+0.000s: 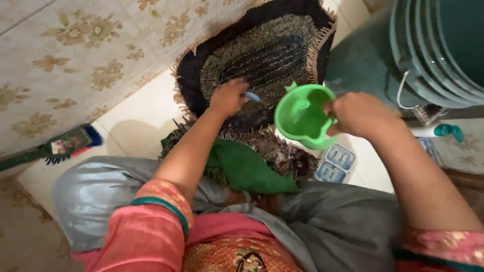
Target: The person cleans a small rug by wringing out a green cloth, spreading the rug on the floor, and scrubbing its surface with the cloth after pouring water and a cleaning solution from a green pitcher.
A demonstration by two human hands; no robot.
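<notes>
Tub: a big dark green plastic tub (433, 45) fills the upper right corner, a white cord hanging at its rim.
Mat: a dark shaggy oval mat (262, 50) lies on the pale tiled floor (141, 116), its fringe reaching the person's knees.
Green cloth: a green cloth (247, 168) lies crumpled on the mat's near edge, just under the left forearm.
Mug: a bright green plastic mug (302, 116) with a spout is held tilted above the mat, near the tub.
Right hand: the right hand (358, 113) is closed round the mug's handle side, fingers wrapped tight.
Left hand: the left hand (229, 95) rests on the mat's pile, fingers curled round a small blue-handled object (252, 95); what it is, I cannot tell.
Broom: a broom head (70, 143) with a printed paper label lies at the left by the patterned wall.
Packet: a flat blue-and-white packet (335, 163) lies on the floor below the mug.
Bottle: a white bottle with a teal cap (438, 131) lies beside the tub's base.
</notes>
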